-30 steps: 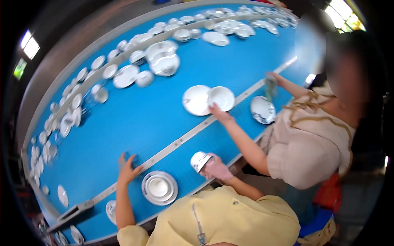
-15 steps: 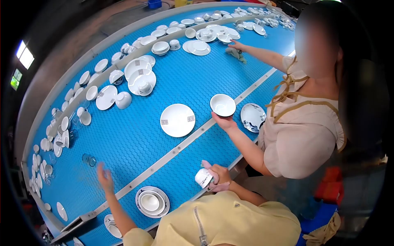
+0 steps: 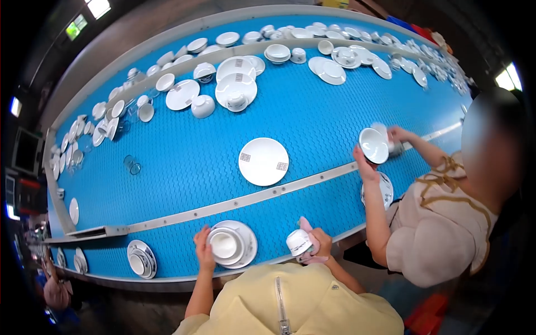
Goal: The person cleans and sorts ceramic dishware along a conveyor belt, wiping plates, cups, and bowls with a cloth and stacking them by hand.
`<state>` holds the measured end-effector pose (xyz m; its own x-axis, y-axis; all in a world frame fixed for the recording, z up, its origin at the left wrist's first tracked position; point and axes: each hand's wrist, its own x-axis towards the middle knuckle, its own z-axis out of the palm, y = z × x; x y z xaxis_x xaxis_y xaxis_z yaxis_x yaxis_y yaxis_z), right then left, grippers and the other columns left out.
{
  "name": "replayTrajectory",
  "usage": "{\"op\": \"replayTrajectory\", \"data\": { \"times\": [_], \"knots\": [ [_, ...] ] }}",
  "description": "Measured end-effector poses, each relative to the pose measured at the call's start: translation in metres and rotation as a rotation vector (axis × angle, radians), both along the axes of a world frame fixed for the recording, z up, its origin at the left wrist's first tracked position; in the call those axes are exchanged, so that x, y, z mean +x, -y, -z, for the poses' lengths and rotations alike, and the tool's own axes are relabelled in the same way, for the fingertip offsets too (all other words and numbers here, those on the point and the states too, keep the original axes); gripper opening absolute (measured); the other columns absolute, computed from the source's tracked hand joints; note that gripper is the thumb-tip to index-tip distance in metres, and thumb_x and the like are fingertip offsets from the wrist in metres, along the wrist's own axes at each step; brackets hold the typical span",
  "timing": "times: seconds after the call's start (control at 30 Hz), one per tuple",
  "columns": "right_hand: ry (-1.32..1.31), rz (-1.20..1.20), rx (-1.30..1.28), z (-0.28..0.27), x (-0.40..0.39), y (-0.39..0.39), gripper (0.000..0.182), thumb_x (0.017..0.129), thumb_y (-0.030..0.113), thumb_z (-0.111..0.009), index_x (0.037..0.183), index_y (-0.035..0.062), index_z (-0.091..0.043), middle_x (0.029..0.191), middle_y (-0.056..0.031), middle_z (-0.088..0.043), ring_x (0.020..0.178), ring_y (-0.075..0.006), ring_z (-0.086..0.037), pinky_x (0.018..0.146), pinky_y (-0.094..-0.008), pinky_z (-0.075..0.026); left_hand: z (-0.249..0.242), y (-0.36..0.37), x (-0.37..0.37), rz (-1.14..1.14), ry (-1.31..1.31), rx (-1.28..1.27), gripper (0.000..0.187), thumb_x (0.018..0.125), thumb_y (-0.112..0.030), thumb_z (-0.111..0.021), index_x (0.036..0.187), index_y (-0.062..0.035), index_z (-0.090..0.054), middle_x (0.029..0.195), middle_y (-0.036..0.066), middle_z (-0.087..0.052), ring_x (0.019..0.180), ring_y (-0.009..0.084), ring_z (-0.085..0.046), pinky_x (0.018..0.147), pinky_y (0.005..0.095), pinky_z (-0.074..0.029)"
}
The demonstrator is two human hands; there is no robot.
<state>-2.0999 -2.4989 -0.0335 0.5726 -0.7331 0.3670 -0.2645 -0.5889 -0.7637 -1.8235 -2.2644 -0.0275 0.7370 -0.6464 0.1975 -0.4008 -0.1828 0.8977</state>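
Observed from beside the bench: a broad blue surface (image 3: 184,153), crockery massed along its far side, pale rail (image 3: 240,202) running across. A co-worker (image 3: 441,223) stands to the right of the person in the yellow top (image 3: 340,301), holding a separate bowl (image 3: 373,147).

Beyond the rail, apart from both of the person's hands: a large white plate (image 3: 263,162) with two printed marks.

On the near strip, the stack of dishes (image 3: 233,244), bowls nested on a plate, sits between the person's hands. Round in outline; no long axis to log. The left hand (image 3: 205,248) is the nearer, directly at its left edge. Pose: forearm coming up from the body, fingers pointing away from it, somewhat blurred. Whether they grip the rim or merely lie beside it, I cannot tell.

The right hand (image 3: 322,243) is across the gap, to the right of the stack, reaching out low in front of the torso. It is closed around the small patterned bowl (image 3: 298,242), which projects leftward from the fingers, toward the stack, tilted and raised in front of the body. Bunched between palm and bowl: a pink cloth (image 3: 305,225), one end poking up.
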Motion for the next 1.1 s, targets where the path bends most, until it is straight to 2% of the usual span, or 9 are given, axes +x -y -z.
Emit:
{"op": "replayTrajectory", "data": {
  "times": [0.33,0.43,0.53,0.73,0.8,0.87,1.0,1.03,1.1],
  "knots": [
    [0.198,-0.090,-0.073,0.007,-0.056,0.065,0.035,0.066,0.030,-0.073,0.075,0.0005,-0.057,0.066,-0.0087,-0.054,0.058,-0.0237,-0.054,0.049,-0.0317,-0.041,-0.009,0.154,-0.062,0.397,-0.172,0.086,0.042,0.079,-0.021,-0.051,0.116,0.0000,-0.053,0.116,0.020,-0.054,0.102,0.0344,-0.047,0.092,0.0413,-0.034],
    [0.239,0.052,-0.085,0.003,-0.067,0.081,0.039,0.066,0.038,-0.072,0.075,0.0025,-0.058,0.065,-0.0083,-0.055,0.056,-0.0262,-0.056,0.047,-0.0333,-0.042,-0.036,0.220,-0.055,0.219,0.754,0.266,0.046,0.082,-0.027,-0.054,0.119,0.0004,-0.049,0.123,0.027,-0.045,0.117,0.0409,-0.040,0.097,0.0506,-0.028],
    [0.179,0.091,-0.132,0.003,-0.079,0.104,0.039,0.064,0.037,-0.072,0.075,0.0032,-0.058,0.066,-0.0083,-0.055,0.056,-0.0262,-0.056,0.048,-0.0336,-0.042,-0.013,0.270,-0.051,0.296,0.710,0.531,0.053,0.083,-0.034,-0.054,0.122,0.0013,-0.046,0.128,0.030,-0.039,0.123,0.0414,-0.033,0.099,0.0532,-0.025],
    [-0.003,0.055,-0.202,0.012,-0.105,0.145,0.037,0.060,0.035,-0.072,0.077,0.0045,-0.058,0.068,-0.0082,-0.055,0.058,-0.0263,-0.056,0.048,-0.0342,-0.043,0.002,0.386,-0.039,0.442,0.707,0.323,0.051,0.080,-0.032,-0.056,0.121,-0.0016,-0.048,0.128,0.024,-0.042,0.123,0.0395,-0.034,0.100,0.0507,-0.026],
    [-0.016,0.029,-0.214,0.017,-0.111,0.155,0.037,0.059,0.034,-0.073,0.077,0.0050,-0.058,0.068,-0.0082,-0.056,0.058,-0.0263,-0.056,0.048,-0.0344,-0.043,-0.005,0.429,-0.006,0.721,0.220,0.180,0.045,0.077,-0.023,-0.059,0.117,-0.0059,-0.052,0.129,0.018,-0.043,0.124,0.0363,-0.034,0.101,0.0473,-0.027],
    [0.001,-0.006,-0.224,0.025,-0.115,0.160,0.037,0.058,0.033,-0.073,0.078,0.0054,-0.058,0.069,-0.0082,-0.056,0.058,-0.0263,-0.056,0.048,-0.0346,-0.044,0.017,0.460,0.031,0.427,0.549,-0.117,0.040,0.074,-0.018,-0.061,0.113,-0.0091,-0.056,0.126,0.014,-0.046,0.121,0.0343,-0.038,0.100,0.0452,-0.030],
    [0.077,-0.035,-0.253,0.051,-0.134,0.169,0.038,0.055,0.032,-0.073,0.078,0.0063,-0.058,0.070,-0.0082,-0.056,0.059,-0.0263,-0.057,0.049,-0.0350,-0.044,-0.022,0.456,0.108,-0.169,1.003,0.192,0.056,0.068,-0.027,-0.067,0.120,-0.0118,-0.052,0.130,0.019,-0.040,0.123,0.0364,-0.033,0.101,0.0500,-0.025],
    [0.077,-0.004,-0.275,0.046,-0.138,0.173,0.038,0.055,0.031,-0.073,0.079,0.0066,-0.058,0.070,-0.0082,-0.056,0.059,-0.0263,-0.057,0.049,-0.0351,-0.044,-0.014,0.449,0.135,-0.307,1.131,0.023,0.061,0.066,-0.031,-0.068,0.122,-0.0124,-0.051,0.131,0.020,-0.039,0.123,0.0372,-0.033,0.101,0.0509,-0.025],
    [-0.007,0.030,-0.221,0.024,-0.141,0.179,0.041,0.048,0.031,-0.074,0.079,0.0094,-0.057,0.070,-0.0074,-0.055,0.061,-0.0259,-0.057,0.048,-0.0361,-0.044,-0.052,0.437,0.148,-0.293,0.756,0.644,0.070,0.066,-0.036,-0.069,0.126,-0.0104,-0.046,0.129,0.021,-0.041,0.121,0.0375,-0.034,0.101,0.0463,-0.027]
  ]
}}
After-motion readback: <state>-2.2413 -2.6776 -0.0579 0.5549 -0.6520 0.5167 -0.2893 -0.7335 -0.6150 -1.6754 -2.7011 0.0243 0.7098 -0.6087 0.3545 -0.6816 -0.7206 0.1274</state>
